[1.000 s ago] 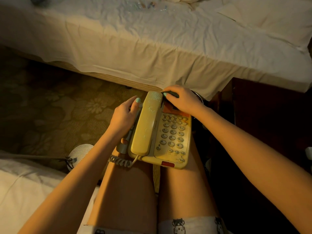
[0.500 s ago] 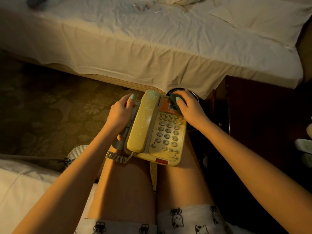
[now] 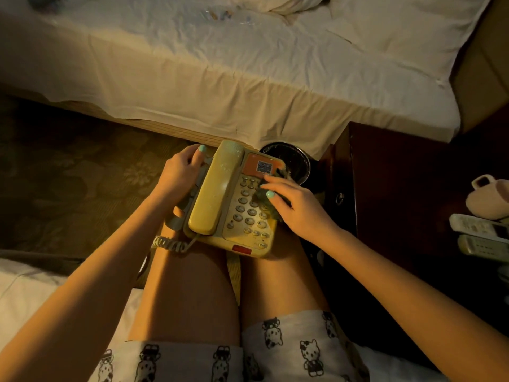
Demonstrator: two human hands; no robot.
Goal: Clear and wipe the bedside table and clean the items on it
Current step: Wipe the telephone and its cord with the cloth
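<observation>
The yellowed telephone [image 3: 245, 216] isn't on the table at all. It sits across the person's bare knees with its handset [image 3: 213, 188] in the cradle and the coiled cord [image 3: 170, 244] dangling off the near left corner. The left hand [image 3: 181, 169] is curled round the phone's left edge, thumb on top, gripping it. The right hand [image 3: 300, 205] has its fingers bent over a dark wad of cloth [image 3: 271, 213] and presses it on the right side of the keypad, so a few of the buttons are covered. Just behind the phone, on the floor, is a round dark bin [image 3: 294, 161], partly hidden by the phone's far corner. The dark wooden bedside table [image 3: 399, 188] is off to the right, with two pale remotes [image 3: 479, 230] and a cream mug-looking thing [image 3: 490, 199] at its right edge. A bed with a wrinkled white sheet [image 3: 248, 78] fills the far side, with patterned carpet [image 3: 68, 175] to the left.
</observation>
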